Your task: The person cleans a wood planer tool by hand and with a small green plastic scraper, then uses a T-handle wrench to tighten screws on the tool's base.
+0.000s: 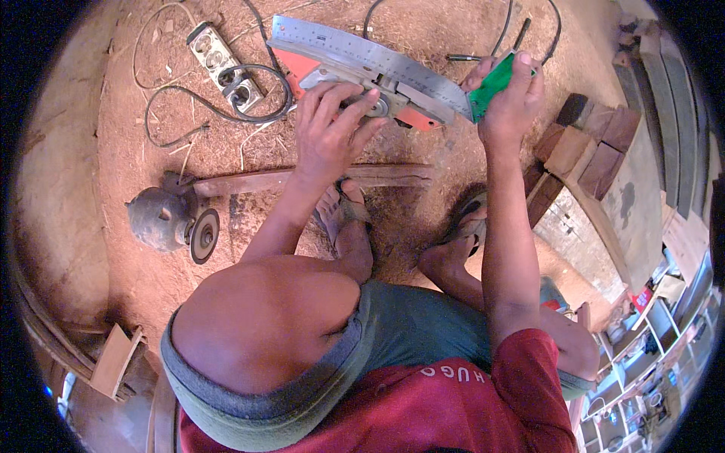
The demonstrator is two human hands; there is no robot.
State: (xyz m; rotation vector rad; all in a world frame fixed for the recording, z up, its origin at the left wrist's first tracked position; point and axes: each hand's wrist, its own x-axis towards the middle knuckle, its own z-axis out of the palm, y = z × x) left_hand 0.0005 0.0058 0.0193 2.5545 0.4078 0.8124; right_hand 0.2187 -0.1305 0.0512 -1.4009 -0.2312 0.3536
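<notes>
Try square (362,53) with a silvery, ruled blade and a green handle, over the sawdusty floor (445,30), lined along an orange-and-grey power tool (298,68). The right hand (510,106) grips the handle; the left hand (332,124), fingers spread and loosely bent, rests on the tool. The long blade points leftward and slightly away from the person. Over to the right, a shelf unit (646,325) holds things I can't make out.

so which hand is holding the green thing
The right hand: it grips the green piece at the end of the metal ruler. The left hand is on the orange-and-grey tool instead.
</notes>
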